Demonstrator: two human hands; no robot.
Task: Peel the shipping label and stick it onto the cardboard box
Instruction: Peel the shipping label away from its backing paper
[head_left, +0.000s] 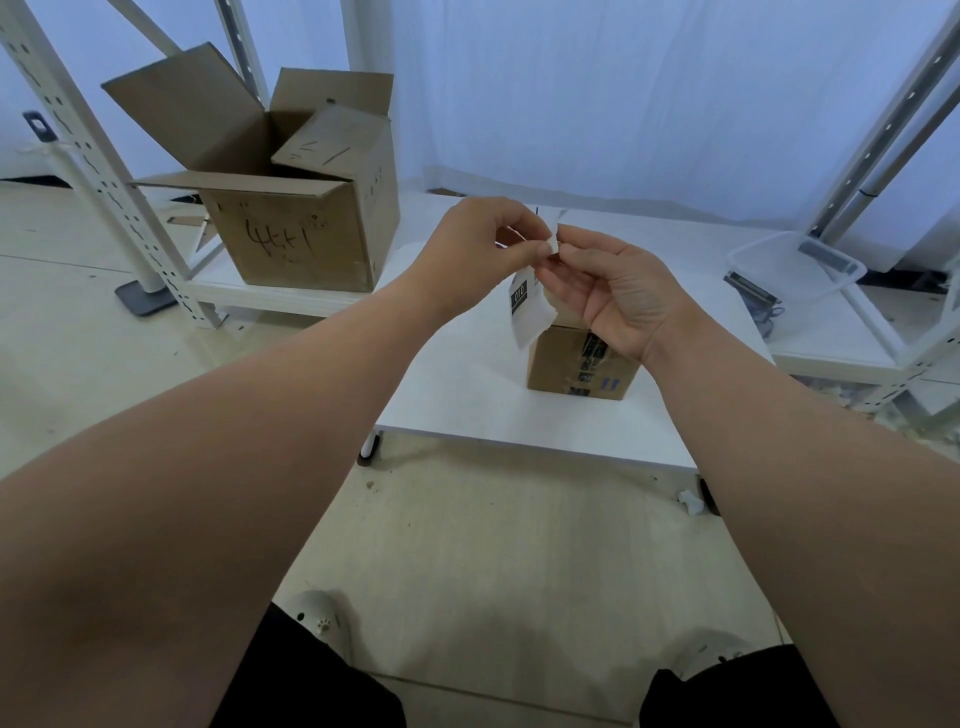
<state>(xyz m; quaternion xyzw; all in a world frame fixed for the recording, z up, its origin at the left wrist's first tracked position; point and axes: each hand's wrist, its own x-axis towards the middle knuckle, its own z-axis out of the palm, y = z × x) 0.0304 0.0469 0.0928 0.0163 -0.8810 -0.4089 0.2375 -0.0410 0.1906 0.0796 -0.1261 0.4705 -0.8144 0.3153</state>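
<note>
A white shipping label (529, 310) with a black printed strip hangs in the air above the low white table (467, 384). My left hand (480, 249) and my right hand (615, 291) both pinch its top edge, fingertips touching each other. Part of the sheet curls away at the lower right. Below the right hand a small closed cardboard box (576, 364) with tape on its front stands on the table. The box top is mostly hidden by my right hand and the label.
A large open cardboard box (291, 228) with handwriting stands on a low white shelf at the back left. White metal rack posts (104, 171) rise left and right. A clear plastic tub (795, 270) sits at the right. A paper scrap (691, 501) lies on the floor.
</note>
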